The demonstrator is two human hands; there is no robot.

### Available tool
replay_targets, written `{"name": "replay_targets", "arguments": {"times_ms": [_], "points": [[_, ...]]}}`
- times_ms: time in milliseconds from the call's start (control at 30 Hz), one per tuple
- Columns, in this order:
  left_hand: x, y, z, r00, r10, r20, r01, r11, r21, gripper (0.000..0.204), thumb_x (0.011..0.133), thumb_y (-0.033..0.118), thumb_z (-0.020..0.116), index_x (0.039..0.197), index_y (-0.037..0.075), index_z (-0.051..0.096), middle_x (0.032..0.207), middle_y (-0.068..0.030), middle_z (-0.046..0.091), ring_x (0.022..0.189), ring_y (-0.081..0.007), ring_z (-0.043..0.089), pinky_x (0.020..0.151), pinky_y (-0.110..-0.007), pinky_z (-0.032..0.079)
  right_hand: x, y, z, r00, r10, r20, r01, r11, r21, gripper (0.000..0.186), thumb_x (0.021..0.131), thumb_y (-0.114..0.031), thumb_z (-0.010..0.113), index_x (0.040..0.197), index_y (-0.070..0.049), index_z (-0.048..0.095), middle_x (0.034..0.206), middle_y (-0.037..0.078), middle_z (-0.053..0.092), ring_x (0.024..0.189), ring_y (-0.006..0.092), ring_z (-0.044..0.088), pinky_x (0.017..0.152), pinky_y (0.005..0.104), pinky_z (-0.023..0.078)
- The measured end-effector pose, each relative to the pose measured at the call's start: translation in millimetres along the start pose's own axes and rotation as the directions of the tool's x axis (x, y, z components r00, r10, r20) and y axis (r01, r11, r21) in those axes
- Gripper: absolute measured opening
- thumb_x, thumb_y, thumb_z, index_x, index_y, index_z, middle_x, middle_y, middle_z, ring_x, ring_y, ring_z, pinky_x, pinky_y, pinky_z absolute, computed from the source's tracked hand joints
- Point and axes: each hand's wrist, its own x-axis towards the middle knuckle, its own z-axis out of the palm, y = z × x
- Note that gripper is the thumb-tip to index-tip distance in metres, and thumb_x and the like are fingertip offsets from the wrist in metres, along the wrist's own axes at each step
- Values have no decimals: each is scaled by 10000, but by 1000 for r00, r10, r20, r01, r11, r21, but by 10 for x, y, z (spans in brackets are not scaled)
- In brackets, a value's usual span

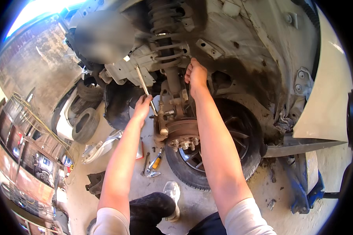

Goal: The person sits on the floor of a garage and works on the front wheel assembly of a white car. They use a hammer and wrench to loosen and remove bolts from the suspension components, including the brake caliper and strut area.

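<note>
In the head view, the left hand (144, 105) is closed around a long metal bar (141, 76), which slants through its grip: one end rises above the fingers toward the upper left, the other drops to just beside the brake assembly (161, 129). The right hand (196, 74) is raised on the other side of the strut (171, 80), near the lower coils of the spring (166, 51), fingers curled; whether it grips anything I cannot tell. The bar lies well apart from it, with the strut between. The brake disc (182, 126) sits below both hands, over a wheel (174, 166) on the floor.
</note>
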Motion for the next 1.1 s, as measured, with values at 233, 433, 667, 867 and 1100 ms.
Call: {"name": "replay_targets", "arguments": {"times_ms": [233,433,667,867,1100], "points": [[-52,-138,35,997,38,-70,-38,999,4,450,924,369,538,1145,-22,568,1118,-113,630,1079,-196,550,953,-325,386,30,80,-72,998,-40,51,41,999,-20,373,941,-280,455,612,-145,342,534,-37,305,455,99,289,438,278,255],[-412,684,541,690,680,-247,-640,733,229,321,882,242,606,1054,-29,586,939,-146,597,903,-283,595,831,-361,465,43,35,-167,999,-7,33,9,998,-59,350,950,-283,465,654,-96,442,590,-8,420,512,115,389,484,283,336],[-228,1550,1302,914,396,94,-380,913,-147,431,790,282,652,1090,-20,583,993,-203,639,943,-309,621,839,-360,467,38,121,-69,993,-98,-59,92,990,-103,370,953,-370,446,1051,-50,602,967,53,621,811,170,551,705,325,437],[-115,1364,1366,900,411,146,-364,892,-267,459,763,277,645,1101,-27,577,995,-211,643,965,-312,620,848,-350,463,-39,150,-92,988,-149,-32,140,971,-194,327,933,-350,465,935,-53,602,888,49,588,827,165,531,724,319,417],[-103,1426,1447,896,425,129,-381,884,-270,455,755,244,613,1117,-29,563,1053,-185,629,995,-269,593,879,-335,441,369,243,-140,971,-238,20,237,947,-216,291,939,-298,471,901,-34,587,803,49,566,727,143,504,652,305,414]]}}
